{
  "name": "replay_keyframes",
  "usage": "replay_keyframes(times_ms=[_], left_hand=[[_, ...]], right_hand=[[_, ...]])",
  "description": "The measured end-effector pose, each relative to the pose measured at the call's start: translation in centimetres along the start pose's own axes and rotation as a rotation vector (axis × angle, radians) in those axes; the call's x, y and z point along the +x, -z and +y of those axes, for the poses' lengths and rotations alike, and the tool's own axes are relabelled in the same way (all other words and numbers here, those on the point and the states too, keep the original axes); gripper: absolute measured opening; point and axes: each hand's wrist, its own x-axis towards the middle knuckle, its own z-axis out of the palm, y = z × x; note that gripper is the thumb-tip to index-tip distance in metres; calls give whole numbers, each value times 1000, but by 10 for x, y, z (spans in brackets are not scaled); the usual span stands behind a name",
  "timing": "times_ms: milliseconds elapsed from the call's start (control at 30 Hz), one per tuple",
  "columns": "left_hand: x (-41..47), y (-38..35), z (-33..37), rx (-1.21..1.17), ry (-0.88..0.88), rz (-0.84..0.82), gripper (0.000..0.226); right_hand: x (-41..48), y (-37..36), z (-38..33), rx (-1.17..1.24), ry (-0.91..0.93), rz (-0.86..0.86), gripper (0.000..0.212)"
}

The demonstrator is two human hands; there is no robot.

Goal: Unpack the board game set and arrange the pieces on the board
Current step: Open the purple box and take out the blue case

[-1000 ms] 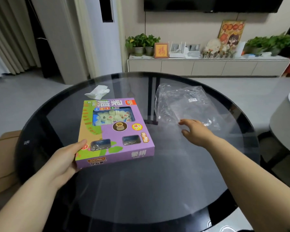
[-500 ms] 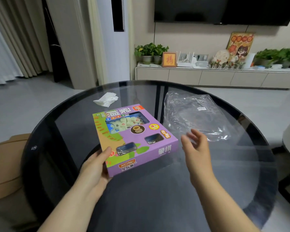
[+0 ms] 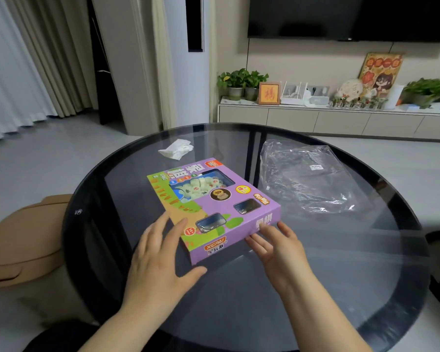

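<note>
A purple board game box (image 3: 214, 207) sits at the middle of the round dark glass table (image 3: 239, 306). Pale round pieces (image 3: 198, 185) show through its clear window. My left hand (image 3: 158, 257) lies over the box's near-left corner, fingers straight on the lid and thumb spread by the near corner. My right hand (image 3: 280, 250) touches the box's near-right side with straight fingertips. No board is in sight.
An empty clear plastic bag (image 3: 308, 176) lies on the table's right half. A crumpled white tissue (image 3: 177, 148) lies beyond the box. A tan seat (image 3: 23, 242) stands left of the table, and a low cabinet (image 3: 341, 120) runs along the far wall.
My left hand brought the box nearer and turned it, then shifted its fingers from under the box onto the lid. My right hand left the plastic bag and came to the box's near-right side.
</note>
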Motion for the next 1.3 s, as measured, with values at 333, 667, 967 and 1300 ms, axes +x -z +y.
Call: replay_keyframes(times_ms=[333, 667, 967, 1300], left_hand=[[42, -7, -11, 54, -603, 226, 30], [47, 17, -4, -77, -628, 297, 30], [50, 15, -6, -133, -606, 348, 35], [34, 1, -11, -126, -569, 299, 47]], right_hand=[[4, 17, 3, -922, 747, 38, 67], [18, -2, -37, -1664, 1735, -425, 31], [12, -17, -40, -1916, 1869, -402, 37], [9, -10, -33, -1952, 1796, -517, 41]])
